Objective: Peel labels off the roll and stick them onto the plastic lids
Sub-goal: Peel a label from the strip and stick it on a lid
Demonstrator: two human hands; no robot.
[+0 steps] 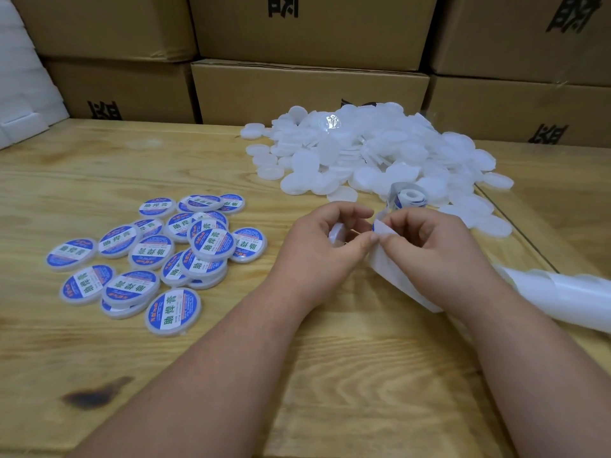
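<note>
A label roll (409, 197) stands on the wooden table (198, 358) just beyond my hands, its white backing strip (393, 269) running down under my right wrist. My left hand (317, 246) curls round a blank white lid (336, 233), which is mostly hidden in the palm. My right hand (429, 242) pinches the strip where a blue-edged label (375, 225) lifts off. Thumbs and forefingers of both hands meet at that spot. A heap of blank white lids (373, 150) lies behind. Several labelled lids (172, 252) lie at the left.
Stacked cardboard boxes (310, 90) wall off the back of the table. White foam sheets (23, 94) lean at the far left. Spent backing paper (568, 299) trails off the right edge. A dark knot (96, 395) marks the wood near the front left.
</note>
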